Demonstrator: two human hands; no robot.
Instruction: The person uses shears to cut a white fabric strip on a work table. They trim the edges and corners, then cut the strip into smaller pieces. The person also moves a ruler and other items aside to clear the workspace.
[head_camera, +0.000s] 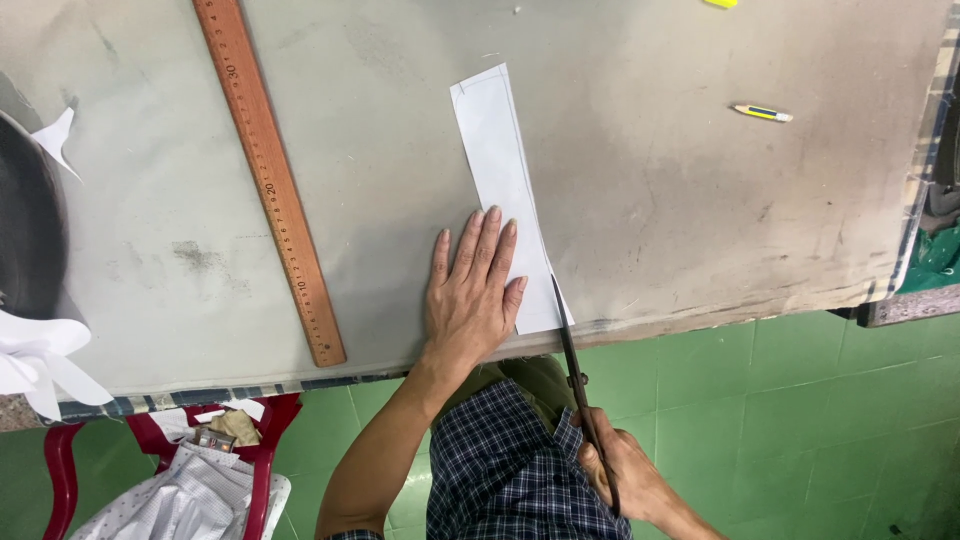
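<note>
Two hands work: left hand (470, 290) flat on white strip (500, 170), right hand (625, 475) clenching scissors (578, 375).

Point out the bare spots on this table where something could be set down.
Widest bare patch: right of the paper strip, running to the pencil and the table edge. A second lies between the ruler and the strip, above the left hand. Left of the ruler is partly free, hemmed by white scraps. Crowded: the near edge, where the right hand works scissors.
</note>
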